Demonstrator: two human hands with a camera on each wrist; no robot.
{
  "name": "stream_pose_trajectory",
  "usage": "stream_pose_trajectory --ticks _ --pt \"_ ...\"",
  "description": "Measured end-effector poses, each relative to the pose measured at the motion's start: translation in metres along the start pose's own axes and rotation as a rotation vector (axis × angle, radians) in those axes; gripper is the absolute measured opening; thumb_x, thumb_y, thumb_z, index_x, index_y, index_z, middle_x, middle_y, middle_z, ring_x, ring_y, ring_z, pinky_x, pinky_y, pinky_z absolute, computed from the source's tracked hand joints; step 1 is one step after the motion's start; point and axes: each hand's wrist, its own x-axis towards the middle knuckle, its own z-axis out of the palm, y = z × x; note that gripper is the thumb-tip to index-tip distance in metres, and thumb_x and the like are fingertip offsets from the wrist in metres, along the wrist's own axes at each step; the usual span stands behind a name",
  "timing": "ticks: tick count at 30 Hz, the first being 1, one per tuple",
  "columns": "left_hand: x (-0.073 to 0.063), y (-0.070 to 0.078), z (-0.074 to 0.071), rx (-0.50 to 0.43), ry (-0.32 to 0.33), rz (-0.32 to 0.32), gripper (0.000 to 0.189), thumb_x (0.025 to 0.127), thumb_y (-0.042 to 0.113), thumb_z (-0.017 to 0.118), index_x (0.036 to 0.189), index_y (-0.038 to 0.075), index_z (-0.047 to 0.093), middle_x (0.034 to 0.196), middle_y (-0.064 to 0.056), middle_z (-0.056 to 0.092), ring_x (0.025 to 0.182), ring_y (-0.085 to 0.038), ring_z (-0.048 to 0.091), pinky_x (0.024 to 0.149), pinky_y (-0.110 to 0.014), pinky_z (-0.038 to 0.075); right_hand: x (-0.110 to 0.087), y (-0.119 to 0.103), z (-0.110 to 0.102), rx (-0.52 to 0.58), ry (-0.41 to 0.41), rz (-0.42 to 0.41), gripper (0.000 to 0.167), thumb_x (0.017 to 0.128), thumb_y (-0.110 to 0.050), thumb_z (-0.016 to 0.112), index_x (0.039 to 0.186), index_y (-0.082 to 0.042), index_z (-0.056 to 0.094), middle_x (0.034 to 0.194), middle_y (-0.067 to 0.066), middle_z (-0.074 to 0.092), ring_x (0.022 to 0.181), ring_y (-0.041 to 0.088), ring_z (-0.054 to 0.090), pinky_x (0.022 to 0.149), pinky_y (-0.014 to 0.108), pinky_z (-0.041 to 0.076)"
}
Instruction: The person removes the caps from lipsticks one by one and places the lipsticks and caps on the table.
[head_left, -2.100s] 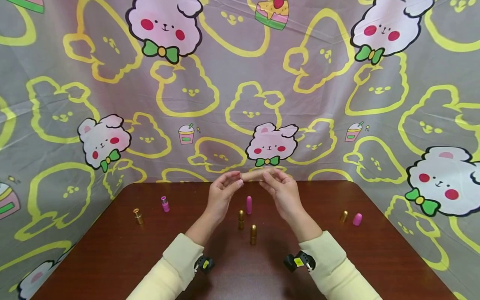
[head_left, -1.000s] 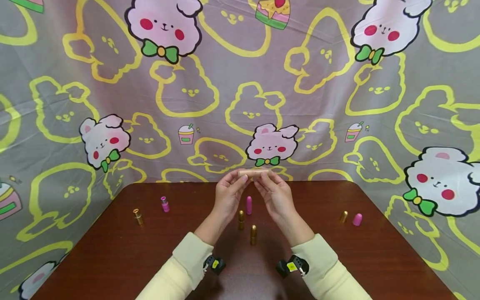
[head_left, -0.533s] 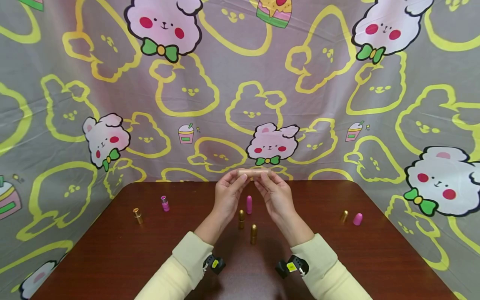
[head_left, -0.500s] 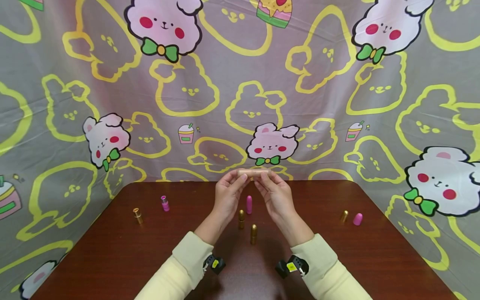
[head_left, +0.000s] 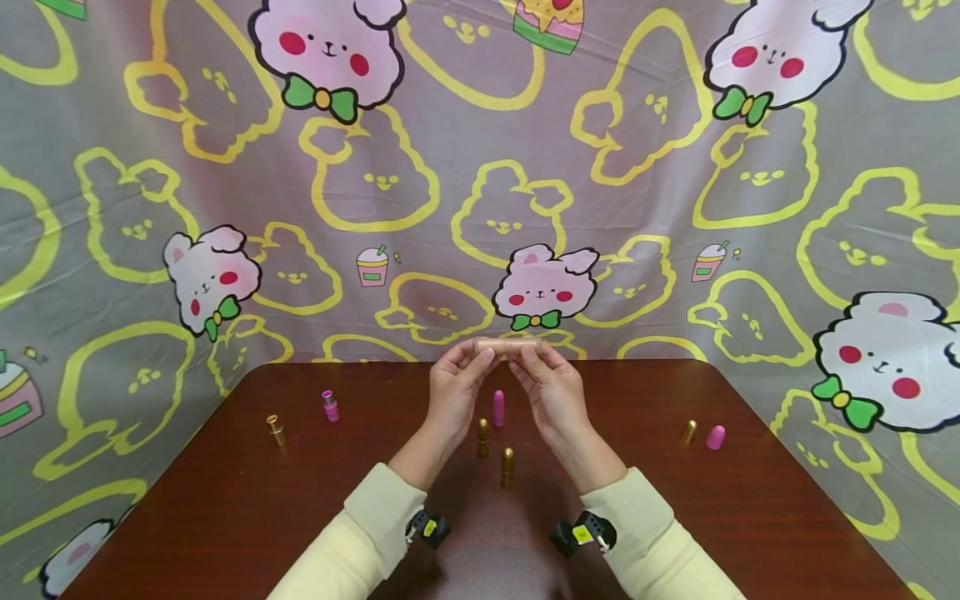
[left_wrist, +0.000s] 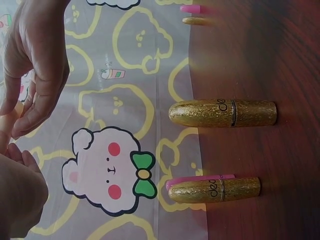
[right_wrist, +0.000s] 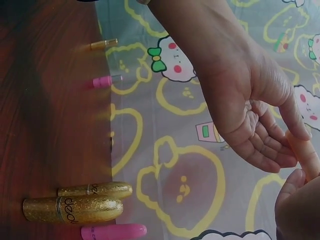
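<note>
A beige tube [head_left: 507,345], smooth and lipstick-sized, is held level above the table's far edge. My left hand [head_left: 453,392] pinches its left end between thumb and fingers, while my right hand [head_left: 553,390] pinches the right end. The tube [right_wrist: 304,151] shows partly in the right wrist view, its ends covered by fingers. Below the hands stand three upright closed lipsticks: a pink lipstick [head_left: 498,408] at the back, a gold lipstick [head_left: 483,438] in the middle and another gold lipstick [head_left: 507,468] nearest me. Dark lettering marks the gold ones in both wrist views.
On the left of the brown table [head_left: 225,517] stand an uncapped gold lipstick base [head_left: 276,431] and an uncapped pink lipstick base [head_left: 330,406]. A gold cap [head_left: 689,431] and a pink cap [head_left: 716,437] are on the right. A patterned curtain [head_left: 465,133] surrounds the table.
Two seconds ago the tube was slightly tilted and the hands farther apart. They have since drawn closer and the tube has levelled; over the last second they hold almost still.
</note>
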Motion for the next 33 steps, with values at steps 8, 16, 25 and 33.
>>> stream_pose_trajectory --ticks 8,16,25,33 --pt "0.000 -0.001 -0.001 0.004 -0.004 0.012 0.019 0.091 -0.012 0.057 0.092 0.004 0.068 0.088 -0.006 0.069 0.085 -0.015 0.068 0.087 -0.033 0.053 0.000 0.001 0.000 0.004 -0.003 -0.020 0.021 0.096 -0.003 0.056 0.087 -0.011 0.072 0.093 0.005 0.063 0.084 0.013 0.066 0.088 0.030 0.052" --pt "-0.002 -0.002 -0.001 0.012 -0.001 0.013 0.020 0.091 -0.012 0.056 0.091 0.006 0.068 0.089 -0.006 0.069 0.085 -0.015 0.067 0.087 -0.033 0.053 -0.001 0.002 0.000 -0.007 -0.013 -0.044 0.021 0.095 -0.002 0.057 0.085 -0.012 0.072 0.092 0.004 0.063 0.084 0.014 0.065 0.087 0.029 0.052" --pt "-0.002 0.000 -0.004 -0.001 -0.030 0.019 0.018 0.094 -0.007 0.057 0.090 0.006 0.068 0.089 -0.005 0.069 0.084 -0.015 0.068 0.086 -0.032 0.053 0.000 0.000 -0.004 -0.027 -0.044 -0.069 0.018 0.095 -0.004 0.059 0.086 -0.012 0.073 0.095 0.004 0.064 0.086 0.015 0.065 0.088 0.031 0.052" --pt "0.005 0.013 -0.023 -0.058 -0.013 0.058 0.023 0.096 -0.007 0.052 0.084 0.006 0.067 0.090 -0.007 0.071 0.083 -0.016 0.068 0.085 -0.033 0.054 0.009 -0.013 -0.025 0.011 -0.057 -0.144 0.019 0.095 -0.001 0.058 0.089 -0.006 0.075 0.093 0.007 0.071 0.090 0.019 0.068 0.088 0.032 0.052"
